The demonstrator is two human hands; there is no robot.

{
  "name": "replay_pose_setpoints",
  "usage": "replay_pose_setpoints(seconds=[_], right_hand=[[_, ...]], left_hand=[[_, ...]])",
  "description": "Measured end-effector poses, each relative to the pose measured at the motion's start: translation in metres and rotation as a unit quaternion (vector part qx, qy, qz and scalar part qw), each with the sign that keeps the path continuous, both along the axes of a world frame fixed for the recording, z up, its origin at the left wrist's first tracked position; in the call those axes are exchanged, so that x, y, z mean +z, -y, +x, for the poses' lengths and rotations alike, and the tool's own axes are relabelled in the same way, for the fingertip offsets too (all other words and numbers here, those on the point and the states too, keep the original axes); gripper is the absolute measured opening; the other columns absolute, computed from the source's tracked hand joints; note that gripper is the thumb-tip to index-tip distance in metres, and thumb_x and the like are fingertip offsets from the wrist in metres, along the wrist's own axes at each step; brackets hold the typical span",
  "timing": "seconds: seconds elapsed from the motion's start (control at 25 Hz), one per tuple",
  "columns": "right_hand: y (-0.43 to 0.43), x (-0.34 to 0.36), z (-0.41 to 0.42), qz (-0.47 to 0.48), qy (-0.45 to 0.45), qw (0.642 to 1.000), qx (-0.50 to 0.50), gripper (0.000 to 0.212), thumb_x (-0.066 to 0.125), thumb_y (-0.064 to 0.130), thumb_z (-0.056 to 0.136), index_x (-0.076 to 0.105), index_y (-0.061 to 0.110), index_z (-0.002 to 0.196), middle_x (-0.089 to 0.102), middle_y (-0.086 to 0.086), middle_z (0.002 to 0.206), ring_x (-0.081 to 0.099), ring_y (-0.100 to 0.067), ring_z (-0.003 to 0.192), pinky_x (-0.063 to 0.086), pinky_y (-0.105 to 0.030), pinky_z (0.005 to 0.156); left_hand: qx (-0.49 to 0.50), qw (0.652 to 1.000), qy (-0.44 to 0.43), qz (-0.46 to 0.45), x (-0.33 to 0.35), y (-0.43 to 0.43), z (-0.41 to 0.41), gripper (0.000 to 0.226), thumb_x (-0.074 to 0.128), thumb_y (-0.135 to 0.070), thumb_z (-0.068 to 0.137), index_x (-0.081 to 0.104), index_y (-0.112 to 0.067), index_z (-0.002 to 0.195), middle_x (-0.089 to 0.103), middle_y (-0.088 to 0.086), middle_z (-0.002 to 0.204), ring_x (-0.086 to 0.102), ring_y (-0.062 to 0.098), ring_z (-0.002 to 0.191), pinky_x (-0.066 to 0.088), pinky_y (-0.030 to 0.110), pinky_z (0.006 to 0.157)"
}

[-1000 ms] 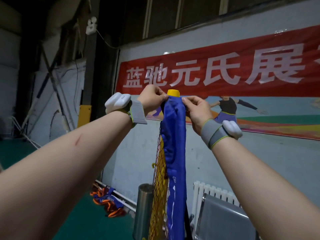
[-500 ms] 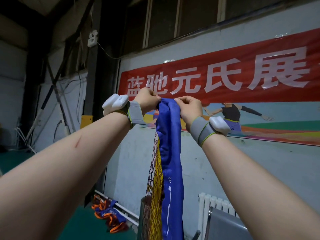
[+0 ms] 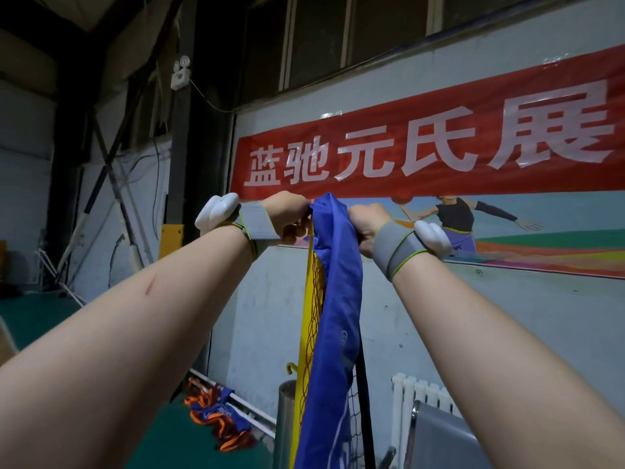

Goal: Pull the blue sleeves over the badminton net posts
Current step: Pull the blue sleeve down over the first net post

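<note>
Hands: left hand [image 3: 287,216] and right hand [image 3: 367,226] pinch the top hem, fingers curled, one each side.
Sleeve: long shiny blue fabric sleeve [image 3: 338,299] drapes the dark net post [image 3: 364,394], beside orange mesh net [image 3: 316,292].
Progress: post's top seems covered; lower length probably needs tugging straight.
Behind: red banner [image 3: 422,143].

Green floor [image 3: 189,451]; orange-blue fabric heap [image 3: 220,421] by wall; steel bin [image 3: 285,424] standing.
</note>
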State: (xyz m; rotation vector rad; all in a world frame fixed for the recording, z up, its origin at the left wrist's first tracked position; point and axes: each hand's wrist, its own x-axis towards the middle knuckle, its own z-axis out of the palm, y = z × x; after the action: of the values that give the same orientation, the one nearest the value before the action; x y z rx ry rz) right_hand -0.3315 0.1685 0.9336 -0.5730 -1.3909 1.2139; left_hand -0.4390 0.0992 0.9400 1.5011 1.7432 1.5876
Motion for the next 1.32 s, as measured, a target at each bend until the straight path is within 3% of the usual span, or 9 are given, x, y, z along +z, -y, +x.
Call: replay_pose_setpoints(seconds=[0.12,0.24,0.4,0.56,0.76,0.96,1.04,1.16,1.32], right_hand=[[0.007,-0.002,0.004,-0.01,0.025,1.0,0.01,0.026,0.044,-0.015,0.083,0.042,0.004,0.065,0.045,-0.009,0.053,0.047,-0.016,0.036,0.04,-0.02,0.03],[0.009,-0.006,0.006,-0.021,0.027,0.999,0.029,0.024,0.047,-0.016,0.082,0.044,0.001,0.065,0.043,-0.01,0.061,0.047,-0.015,0.034,0.041,-0.021,0.031],[0.013,-0.012,0.007,-0.039,0.01,0.997,0.072,0.026,0.046,-0.012,0.087,0.049,0.004,0.068,0.052,-0.004,0.036,0.046,-0.011,0.025,0.043,-0.02,0.031],[0.015,-0.022,0.005,-0.054,0.006,0.996,0.075,0.029,0.046,-0.007,0.089,0.048,0.007,0.065,0.049,0.002,0.032,0.044,-0.01,0.026,0.041,-0.017,0.032],[0.021,-0.049,0.013,-0.07,0.071,0.995,0.029,0.033,0.042,-0.01,0.088,0.044,0.0,0.057,0.053,-0.01,0.038,0.046,-0.012,0.023,0.04,-0.018,0.028],[0.024,-0.067,0.014,-0.03,0.136,0.986,-0.092,0.038,0.037,-0.01,0.084,0.038,0.012,0.053,0.036,0.003,0.026,0.031,-0.012,0.032,0.03,-0.019,0.043],[0.023,-0.067,0.019,-0.013,0.146,0.98,-0.136,0.039,0.038,-0.005,0.086,0.033,0.015,0.053,0.034,0.003,0.03,0.027,-0.01,0.038,0.021,-0.023,0.049],[0.036,-0.072,0.023,-0.019,0.126,0.972,-0.199,0.026,0.047,0.01,0.088,0.038,0.016,0.065,0.05,-0.008,0.068,0.047,-0.019,0.063,0.04,-0.029,0.061],[0.056,-0.078,0.021,0.0,0.107,0.958,-0.266,0.029,0.043,0.003,0.082,0.031,0.011,0.057,0.032,-0.008,0.058,0.031,-0.025,0.057,0.025,-0.023,0.052]], left_hand=[[-0.007,1.0,0.006,-0.008,-0.01,0.001,-0.001,0.033,0.037,-0.01,0.091,0.036,-0.014,0.057,0.036,0.001,0.057,0.03,0.013,0.048,0.02,0.021,0.05],[-0.016,1.0,0.012,-0.007,-0.017,0.0,-0.001,0.035,0.034,-0.012,0.093,0.035,-0.014,0.058,0.035,0.002,0.059,0.028,0.013,0.05,0.017,0.022,0.053],[-0.024,1.0,0.001,-0.019,-0.024,0.002,-0.004,0.033,0.032,-0.013,0.095,0.035,-0.016,0.062,0.036,0.001,0.059,0.03,0.012,0.045,0.018,0.019,0.049],[-0.038,0.999,-0.005,-0.036,-0.036,0.004,-0.005,0.034,0.031,-0.014,0.097,0.037,-0.017,0.063,0.035,0.001,0.061,0.028,0.012,0.049,0.015,0.021,0.052],[-0.052,0.993,-0.07,-0.083,-0.072,0.002,-0.012,0.02,0.041,-0.02,0.093,0.049,-0.012,0.077,0.049,0.012,0.074,0.041,0.022,0.063,0.031,0.024,0.059],[-0.048,0.996,-0.015,-0.073,-0.097,-0.001,-0.019,0.01,0.043,-0.014,0.09,0.049,-0.008,0.085,0.05,0.017,0.085,0.045,0.026,0.07,0.037,0.028,0.061],[-0.053,0.997,0.009,-0.056,-0.1,0.001,-0.019,0.017,0.044,-0.022,0.092,0.049,-0.007,0.087,0.051,0.016,0.087,0.048,0.027,0.074,0.044,0.03,0.066],[-0.071,0.994,0.025,-0.077,-0.109,0.013,-0.02,0.047,0.038,-0.044,0.095,0.056,-0.001,0.095,0.056,0.015,0.095,0.053,0.029,0.082,0.051,0.037,0.078],[-0.092,0.991,0.038,-0.087,-0.116,0.044,-0.017,0.049,0.025,-0.046,0.098,0.051,-0.008,0.082,0.054,0.013,0.099,0.055,0.027,0.085,0.047,0.036,0.08]])
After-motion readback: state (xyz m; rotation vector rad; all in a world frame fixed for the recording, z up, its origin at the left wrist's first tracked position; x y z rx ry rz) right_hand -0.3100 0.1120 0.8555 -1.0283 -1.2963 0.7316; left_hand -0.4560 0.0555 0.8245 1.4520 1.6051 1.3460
